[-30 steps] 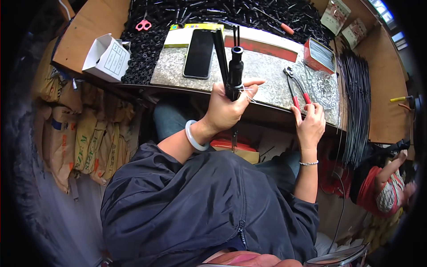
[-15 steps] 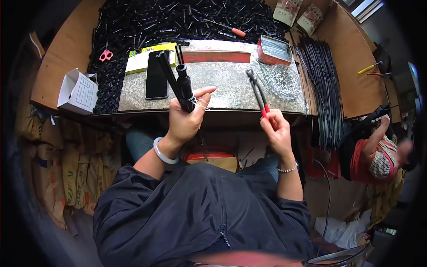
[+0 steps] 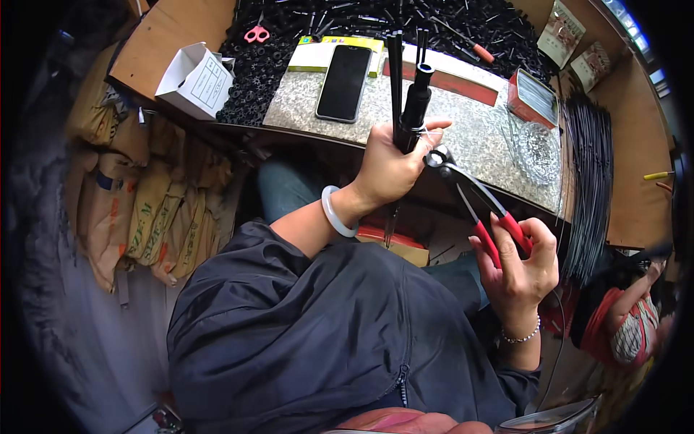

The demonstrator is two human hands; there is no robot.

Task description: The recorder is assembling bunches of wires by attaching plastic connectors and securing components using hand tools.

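My left hand [image 3: 390, 168] is closed around a bundle: a black tube [image 3: 417, 98] with an open upper end and several thin black rods [image 3: 395, 79]. Thin pale wire [image 3: 432, 132] is wound around the tube just above my fist, its loose ends sticking out, and my index finger points off to the right. My right hand [image 3: 522, 271] grips red-handled pincers [image 3: 445, 169], handles spread. Their rounded jaws are beside the wire, close to my left fingers; whether they touch it I cannot tell.
Behind my hands, a phone [image 3: 345, 83] lies on the speckled board [image 3: 470, 134]. Right of it are a tin of wire pieces [image 3: 533, 98], a clear dish [image 3: 536, 155] and long black rods [image 3: 589, 166]. Black parts, pink scissors [image 3: 256, 33] and a white carton [image 3: 199, 79] stand left. Another person [image 3: 629, 318] sits far right.
The view has shifted, so the bench appears higher and further right. The pincers have swung over from the right to the wire at my left hand, and their handles are now spread.
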